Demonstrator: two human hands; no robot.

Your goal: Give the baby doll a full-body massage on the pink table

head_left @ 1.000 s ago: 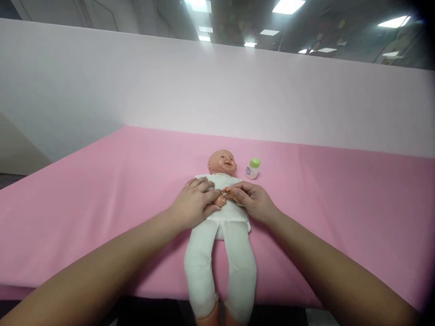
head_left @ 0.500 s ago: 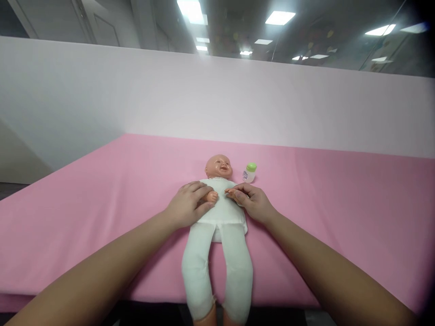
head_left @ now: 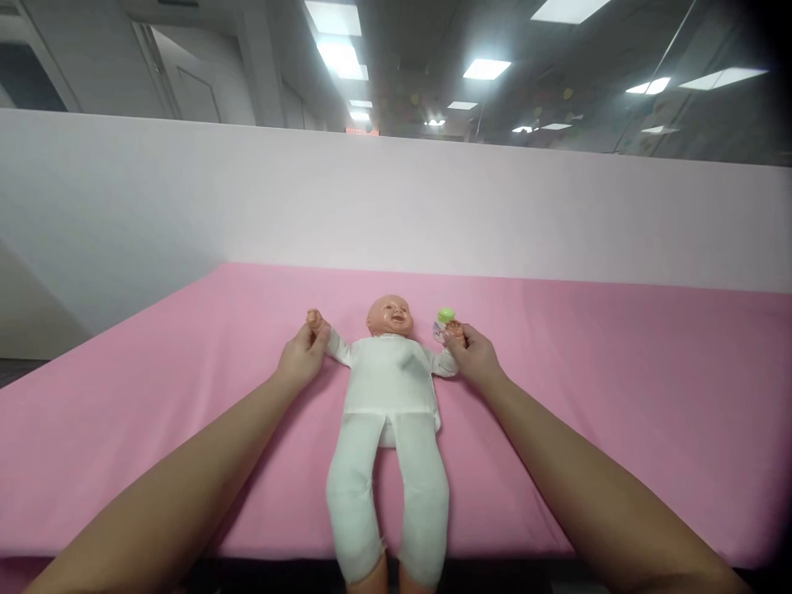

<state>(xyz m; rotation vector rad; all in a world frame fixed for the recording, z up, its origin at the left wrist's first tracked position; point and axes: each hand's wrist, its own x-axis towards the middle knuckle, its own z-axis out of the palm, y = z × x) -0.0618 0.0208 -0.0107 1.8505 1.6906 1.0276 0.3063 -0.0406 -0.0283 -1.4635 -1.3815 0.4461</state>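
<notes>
Grasping by the wrists, with left hand [head_left: 302, 355] and right hand [head_left: 478, 355], the doll [head_left: 389, 375] lying face-up between on the pink mat [head_left: 186, 355], legs past the near edge. Hold lightly and evenly, without tugging the shoulders.

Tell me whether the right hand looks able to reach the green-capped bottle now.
Probably yes: the green-capped bottle is just beyond the right hand. That grip holds the doll's arm, though, so it would likely need freeing first.
</notes>
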